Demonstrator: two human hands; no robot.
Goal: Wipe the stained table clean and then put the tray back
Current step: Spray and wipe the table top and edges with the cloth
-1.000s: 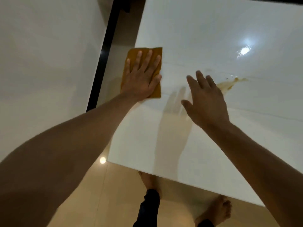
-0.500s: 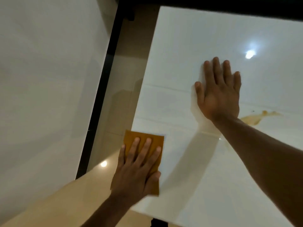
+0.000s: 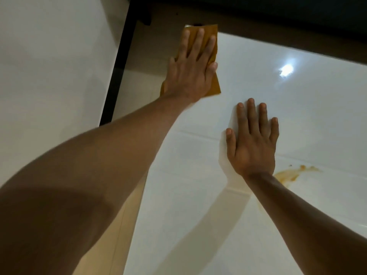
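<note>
A glossy white table (image 3: 228, 205) fills the right half of the head view, its far left corner covered by a folded mustard-yellow cloth (image 3: 214, 86). The left hand (image 3: 190, 70) lies flat on that cloth, fingers straight and spread toward the table's far edge, palm pressing the fabric down against the surface; nothing is curled around it. The cloth's far edge reaches the table's far edge, and its left side overhangs the table's left edge slightly.

Nearer the camera and to the right, the right hand (image 3: 253, 143) rests palm-down on the bare tabletop, fingers straight and close together, holding nothing (its pale reflection shows in the gloss just to its left). The two hands are apart, with clear white surface between them.

An orange-brown stain (image 3: 288, 174) streaks the table just beside the right wrist, on its right side, with a few dark specks near its upper end. It is well apart from the cloth.

A bright light reflection (image 3: 287, 69) glints on the table toward the far right. Beyond the table's left edge lies beige tiled floor (image 3: 137, 84), then a dark vertical frame (image 3: 121, 62) bordering a pale wall panel (image 3: 49, 66). A dark band runs behind the table's far edge. No tray appears in the view.
</note>
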